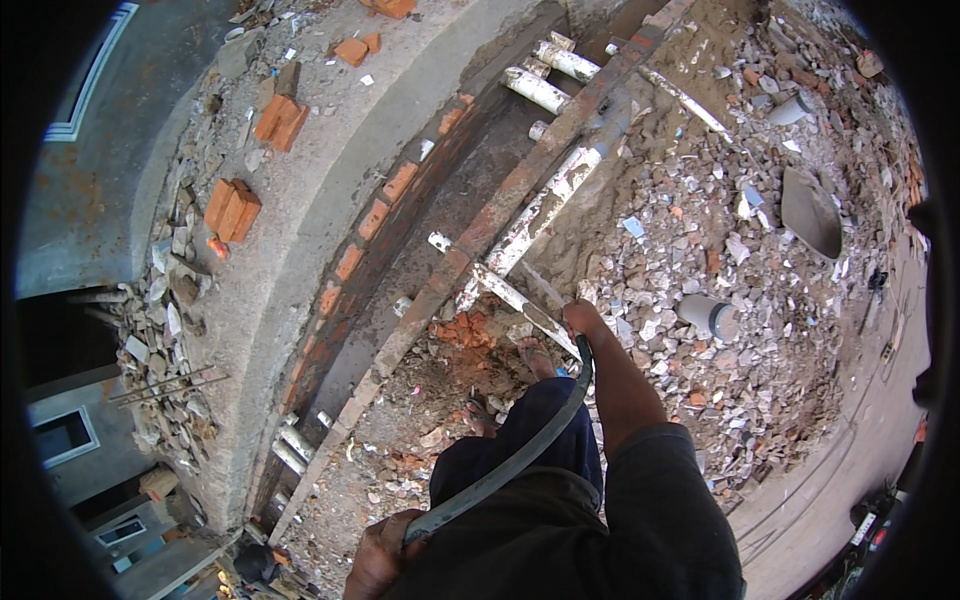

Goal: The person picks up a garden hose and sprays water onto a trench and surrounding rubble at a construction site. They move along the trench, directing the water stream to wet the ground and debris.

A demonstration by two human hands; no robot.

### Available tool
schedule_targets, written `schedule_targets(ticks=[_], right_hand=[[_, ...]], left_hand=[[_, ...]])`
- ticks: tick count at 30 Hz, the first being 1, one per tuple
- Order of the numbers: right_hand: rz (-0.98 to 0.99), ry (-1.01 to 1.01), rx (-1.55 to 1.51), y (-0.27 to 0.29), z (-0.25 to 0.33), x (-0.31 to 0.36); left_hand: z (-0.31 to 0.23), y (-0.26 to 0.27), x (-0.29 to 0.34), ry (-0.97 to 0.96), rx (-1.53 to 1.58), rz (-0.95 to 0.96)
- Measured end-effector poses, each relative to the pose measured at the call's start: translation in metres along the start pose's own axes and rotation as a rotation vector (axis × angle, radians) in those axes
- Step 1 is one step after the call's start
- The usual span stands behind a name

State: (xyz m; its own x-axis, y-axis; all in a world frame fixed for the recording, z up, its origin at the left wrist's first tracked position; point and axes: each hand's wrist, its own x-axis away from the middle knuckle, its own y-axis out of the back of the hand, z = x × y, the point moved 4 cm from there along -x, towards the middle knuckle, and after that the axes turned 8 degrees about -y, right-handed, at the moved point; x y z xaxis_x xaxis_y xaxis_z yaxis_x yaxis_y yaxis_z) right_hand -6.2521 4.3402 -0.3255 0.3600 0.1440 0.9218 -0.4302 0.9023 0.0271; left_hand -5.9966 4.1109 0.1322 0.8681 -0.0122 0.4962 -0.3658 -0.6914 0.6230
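Observation:
A grey-green hose (520, 450) curves across my body from lower left to the middle. My left hand (380, 555), low at the picture's edge, is closed around its lower part. Up at the other end, my right hand (582, 320) grips the hose near its tip, which the fingers hide. A pale streak extends up and left from that hand; whether it is water I cannot tell. Just beside the right hand lies a thin white pipe (525, 305), smeared with mortar. A thicker, dirty white pipe (545, 210) slants away beyond it, along the narrow brick wall (480, 235).
A brick-lined trench (430, 235) runs diagonally, with short white pipe stubs (535, 90) crossing it. Rubble (740, 260) covers the ground on the right, around a grey pan (810, 213) and a cylindrical container (705, 317). Loose bricks (232, 210) sit on the concrete ledge at left.

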Motion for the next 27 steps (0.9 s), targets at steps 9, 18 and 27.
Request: schedule_targets(ticks=[9, 18, 27], right_hand=[[0.103, 0.343, 0.332, -0.005, -0.015, -0.03], [0.02, 0.024, -0.011, -0.002, -0.005, -0.01], [-0.098, 0.047, -0.269, 0.015, 0.013, 0.007]], left_hand=[[0.0, 0.0, 0.0, -0.015, -0.021, -0.039], [0.0, 0.001, 0.002, 0.013, 0.008, 0.005], [0.0, -0.001, 0.001, -0.009, -0.022, -0.033]])
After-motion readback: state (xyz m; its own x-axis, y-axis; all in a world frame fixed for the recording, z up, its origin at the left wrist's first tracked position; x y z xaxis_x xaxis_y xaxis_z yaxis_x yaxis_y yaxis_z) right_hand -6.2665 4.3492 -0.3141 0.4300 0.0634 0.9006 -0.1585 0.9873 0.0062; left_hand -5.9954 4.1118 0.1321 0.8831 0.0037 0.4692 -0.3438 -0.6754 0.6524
